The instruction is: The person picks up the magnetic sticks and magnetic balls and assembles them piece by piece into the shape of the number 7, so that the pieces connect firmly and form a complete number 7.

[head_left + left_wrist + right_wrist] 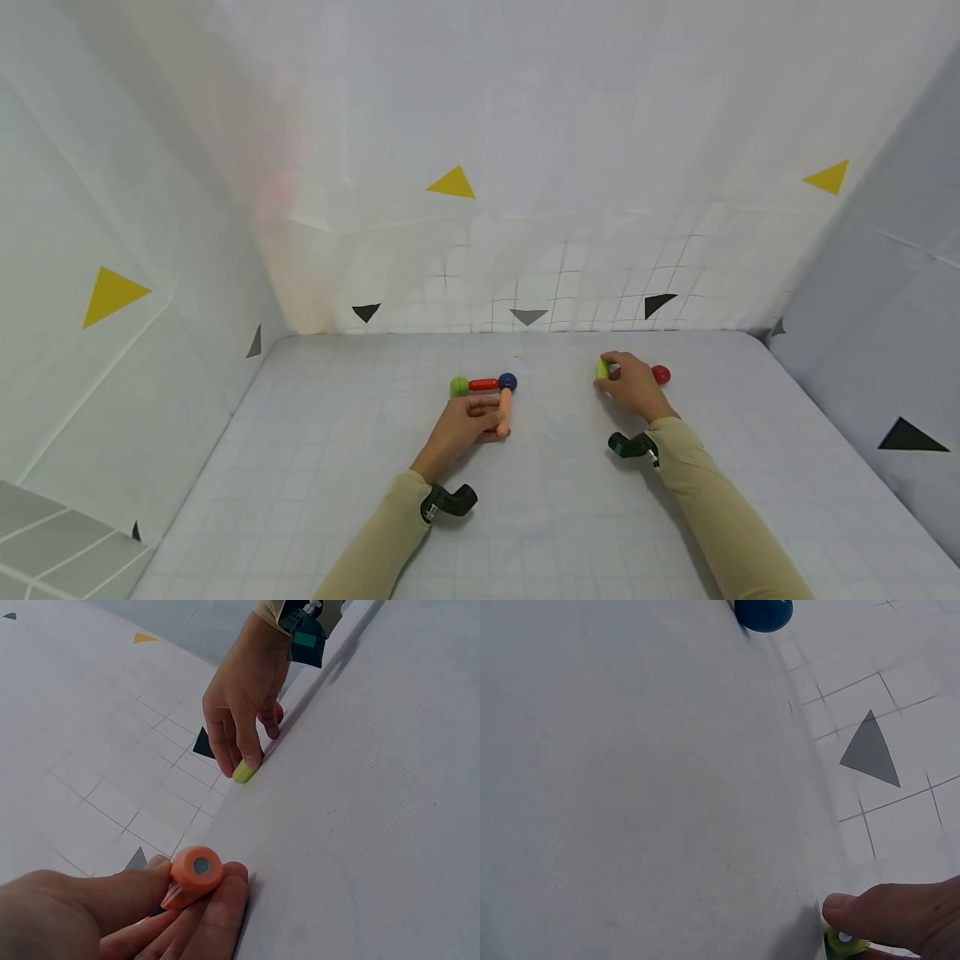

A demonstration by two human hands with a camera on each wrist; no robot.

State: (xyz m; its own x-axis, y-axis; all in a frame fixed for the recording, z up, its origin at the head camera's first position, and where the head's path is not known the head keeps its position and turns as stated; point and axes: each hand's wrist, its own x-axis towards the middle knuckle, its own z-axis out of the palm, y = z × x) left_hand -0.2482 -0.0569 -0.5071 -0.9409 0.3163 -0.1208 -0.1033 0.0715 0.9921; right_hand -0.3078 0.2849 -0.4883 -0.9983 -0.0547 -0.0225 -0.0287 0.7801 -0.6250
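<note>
Nearest, two tan sleeves [378, 537] reach over the pale counter [555, 525], a dark wrist camera [453, 500] beside each cuff. Ahead, the left hand [459, 423] has its grip closed round an orange rod [505, 412] — thumb on one side, fingers on the other — with the rod's grey-tipped end pointing back toward the person. To the right, the right hand [637, 388] pinches a yellow-green piece [602, 370], its grip parted only by that piece; a red ball [661, 375] sits just beyond that hand, contact unclear. At the orange rod's far end is a blue ball [507, 381], then a red rod [483, 384] leading left to a green ball [459, 386]. Farthest stands a white backdrop [600, 125] bearing yellow triangles [452, 183].
</note>
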